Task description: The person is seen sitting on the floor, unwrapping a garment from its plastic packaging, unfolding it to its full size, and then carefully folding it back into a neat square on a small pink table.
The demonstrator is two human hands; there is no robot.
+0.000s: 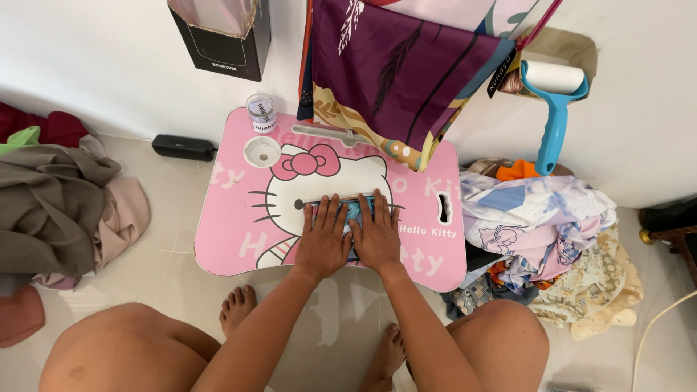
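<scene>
My left hand (pixel 323 236) and my right hand (pixel 376 234) lie flat, side by side, pressing down on a small blue patterned piece of cloth (pixel 354 212) in the middle of a low pink lap table (pixel 232 225) with a white cartoon cat print. Only a strip of the cloth shows between and above my fingers. Both hands have their fingers stretched out, pointing away from me. My knees and feet frame the table's near edge.
A small clear jar (pixel 261 113) stands at the table's far left, by a round cup hole (pixel 261 151). Purple patterned fabric (pixel 396 72) drapes over the far edge. Clothes piles lie left (pixel 58 196) and right (pixel 541 225). A blue lint roller (pixel 553 109) leans on the wall.
</scene>
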